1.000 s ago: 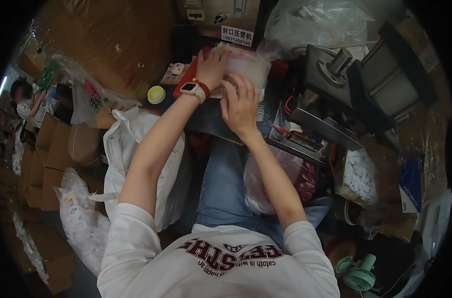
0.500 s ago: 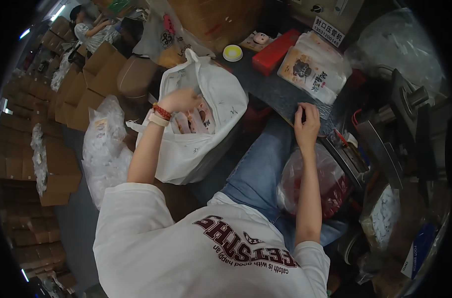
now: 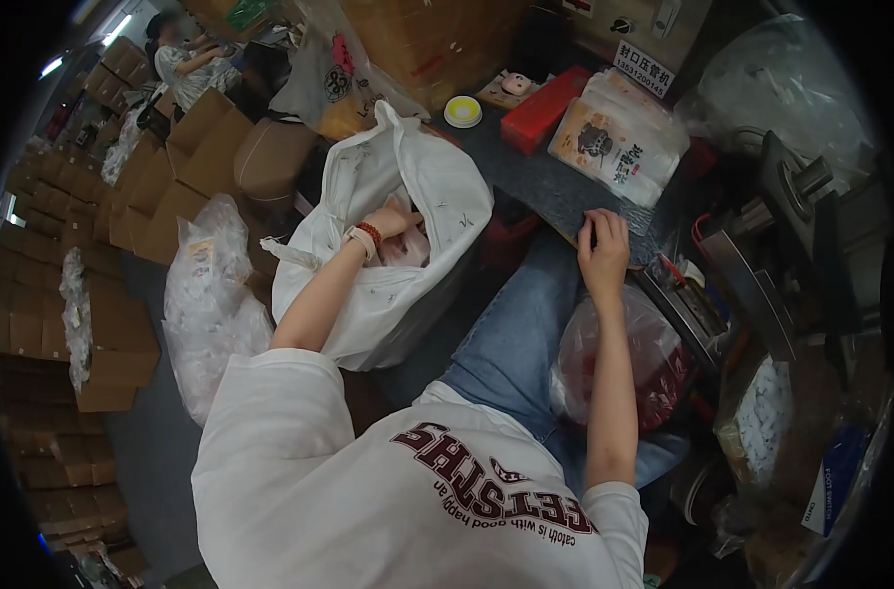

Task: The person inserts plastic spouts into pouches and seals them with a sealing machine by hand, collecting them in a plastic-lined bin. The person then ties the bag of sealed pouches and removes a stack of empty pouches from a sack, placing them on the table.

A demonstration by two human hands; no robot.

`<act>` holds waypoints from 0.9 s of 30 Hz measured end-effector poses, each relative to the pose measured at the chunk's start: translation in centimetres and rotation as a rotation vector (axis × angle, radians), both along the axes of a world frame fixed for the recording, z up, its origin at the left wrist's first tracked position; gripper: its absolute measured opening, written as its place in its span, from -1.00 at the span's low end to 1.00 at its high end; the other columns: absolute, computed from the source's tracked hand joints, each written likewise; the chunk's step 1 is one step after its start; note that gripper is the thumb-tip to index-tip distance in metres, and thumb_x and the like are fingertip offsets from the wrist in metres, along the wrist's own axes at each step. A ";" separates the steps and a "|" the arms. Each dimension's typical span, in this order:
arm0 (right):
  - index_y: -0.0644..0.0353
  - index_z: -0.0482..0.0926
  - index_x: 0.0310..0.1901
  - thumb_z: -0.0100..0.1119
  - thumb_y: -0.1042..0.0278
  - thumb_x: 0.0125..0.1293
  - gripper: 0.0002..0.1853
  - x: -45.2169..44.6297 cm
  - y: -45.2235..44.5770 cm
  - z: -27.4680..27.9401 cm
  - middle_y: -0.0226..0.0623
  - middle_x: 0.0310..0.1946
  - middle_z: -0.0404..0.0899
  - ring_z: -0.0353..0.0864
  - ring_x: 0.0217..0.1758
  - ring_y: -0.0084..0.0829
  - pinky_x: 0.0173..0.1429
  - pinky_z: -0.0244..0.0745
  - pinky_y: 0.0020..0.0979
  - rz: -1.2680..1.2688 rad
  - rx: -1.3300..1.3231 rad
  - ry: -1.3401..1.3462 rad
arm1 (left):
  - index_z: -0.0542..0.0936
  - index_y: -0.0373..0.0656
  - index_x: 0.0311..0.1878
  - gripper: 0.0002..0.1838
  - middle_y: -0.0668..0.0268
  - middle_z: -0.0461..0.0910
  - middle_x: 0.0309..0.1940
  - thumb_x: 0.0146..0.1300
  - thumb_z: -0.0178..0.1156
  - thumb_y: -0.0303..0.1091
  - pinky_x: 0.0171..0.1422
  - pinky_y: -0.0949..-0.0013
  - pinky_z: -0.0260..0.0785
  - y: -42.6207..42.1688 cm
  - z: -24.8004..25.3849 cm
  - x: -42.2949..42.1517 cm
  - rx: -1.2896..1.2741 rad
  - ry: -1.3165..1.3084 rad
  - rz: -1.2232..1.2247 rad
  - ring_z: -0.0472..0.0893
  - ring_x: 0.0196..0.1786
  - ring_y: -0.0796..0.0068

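Note:
My left hand [image 3: 396,222] reaches down inside a big white woven sack [image 3: 368,314], with a red bead bracelet and a pale band at its wrist. Beneath it in the sack lie printed plastic pouches [image 3: 404,251]; its fingertips are partly hidden, so I cannot tell whether they grip one. My right hand [image 3: 604,245] rests on the edge of the dark worktop [image 3: 535,182], fingers loosely bent and apart, holding nothing. Just beyond it, a stack of printed clear pouches [image 3: 614,137] lies on the worktop.
A red box [image 3: 543,110] and a yellow-and-white round lid [image 3: 462,112] sit on the worktop. Machine parts [image 3: 805,187] stand at right. A clear bag with red contents [image 3: 623,363] is by my leg. Cartons [image 3: 196,137] and a filled plastic bag [image 3: 211,314] fill the left; another person [image 3: 187,64] sits beyond.
My left hand has gone from above the pouches deeper into the sack, moving slightly right and down. My right hand stays at the worktop edge. The view has shifted slightly.

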State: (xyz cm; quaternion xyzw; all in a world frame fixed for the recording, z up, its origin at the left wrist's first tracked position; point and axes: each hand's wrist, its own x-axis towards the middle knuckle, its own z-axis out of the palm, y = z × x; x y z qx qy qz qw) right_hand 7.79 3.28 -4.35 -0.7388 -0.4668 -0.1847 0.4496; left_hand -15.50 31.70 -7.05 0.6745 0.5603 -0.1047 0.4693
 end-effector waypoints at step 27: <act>0.35 0.43 0.14 0.33 0.37 0.14 -0.47 -7.7 -8.8 10.9 -0.20 -0.05 0.61 0.63 -0.05 -0.36 0.10 0.49 -0.38 0.690 0.298 1.382 | 0.14 -0.18 0.39 -0.05 0.21 0.37 0.19 -0.02 0.51 -0.29 0.17 0.49 0.32 -17.2 14.9 2.1 -0.283 -1.115 -0.176 0.42 0.17 0.52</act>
